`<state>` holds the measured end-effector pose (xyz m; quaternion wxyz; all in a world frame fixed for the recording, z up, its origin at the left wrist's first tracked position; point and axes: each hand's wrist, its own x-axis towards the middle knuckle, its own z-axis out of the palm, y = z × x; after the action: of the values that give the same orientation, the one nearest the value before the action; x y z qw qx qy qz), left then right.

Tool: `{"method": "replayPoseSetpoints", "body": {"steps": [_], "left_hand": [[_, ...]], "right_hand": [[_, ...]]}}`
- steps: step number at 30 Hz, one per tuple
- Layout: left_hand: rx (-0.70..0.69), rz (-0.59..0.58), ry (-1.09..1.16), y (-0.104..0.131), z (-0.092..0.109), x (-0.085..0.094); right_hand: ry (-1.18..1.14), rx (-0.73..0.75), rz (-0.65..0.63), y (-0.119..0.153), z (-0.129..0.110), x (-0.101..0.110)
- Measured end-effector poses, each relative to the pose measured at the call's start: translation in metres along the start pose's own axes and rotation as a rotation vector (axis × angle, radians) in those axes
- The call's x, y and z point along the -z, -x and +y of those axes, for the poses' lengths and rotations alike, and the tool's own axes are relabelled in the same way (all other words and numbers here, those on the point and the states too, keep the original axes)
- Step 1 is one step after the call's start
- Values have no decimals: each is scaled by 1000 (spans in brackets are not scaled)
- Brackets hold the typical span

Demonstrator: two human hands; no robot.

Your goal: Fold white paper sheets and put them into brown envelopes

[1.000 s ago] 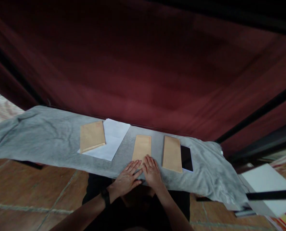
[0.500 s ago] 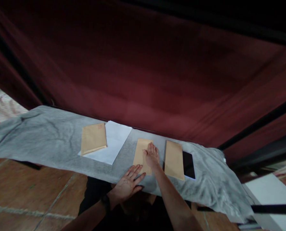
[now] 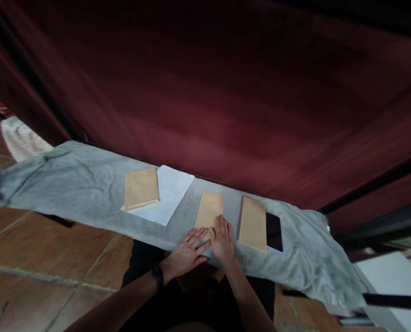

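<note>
Flat on the grey cloth lies a brown paper envelope (image 3: 210,205), right in front of me. My left hand (image 3: 188,251) rests on its near left corner with the fingers stretched out. On the near right part of the same envelope lies my right hand (image 3: 223,240), palm down, fingers extended. The two hands almost meet at the thumbs. To the right is a stack of brown envelopes (image 3: 253,224), partly over a dark-screened tablet or phone (image 3: 274,232). Another brown envelope pile (image 3: 141,188) sits on white paper sheets (image 3: 172,191) at the left.
The grey cloth (image 3: 87,184) covers a long narrow table. Dark red curtain (image 3: 205,115) hangs close behind its far edge. A black bar (image 3: 399,301) and a white board (image 3: 392,276) are at the lower right. Tiled floor (image 3: 70,258) shows at the lower left.
My right hand has slid down the envelope toward me, from its upper right part to the near edge beside my left hand. The left hand stays at the near left corner.
</note>
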<state>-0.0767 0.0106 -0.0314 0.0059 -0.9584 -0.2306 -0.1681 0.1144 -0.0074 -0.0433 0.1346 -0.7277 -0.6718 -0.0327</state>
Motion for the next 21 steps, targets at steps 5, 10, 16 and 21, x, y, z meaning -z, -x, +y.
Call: {"method": "replayPoseSetpoints", "body": {"steps": [5,10,16,21], "left_hand": [[12,-26,16,-1,1,5],[20,-69,25,-2,3,8],[21,-111,64,0,4,16],[6,-133,89,6,-2,21]], "right_hand": [[-36,97,64,39,-4,11],[-45,140,102,75,-6,13],[-37,109,62,85,-7,14],[-60,113,71,87,-7,15]]}}
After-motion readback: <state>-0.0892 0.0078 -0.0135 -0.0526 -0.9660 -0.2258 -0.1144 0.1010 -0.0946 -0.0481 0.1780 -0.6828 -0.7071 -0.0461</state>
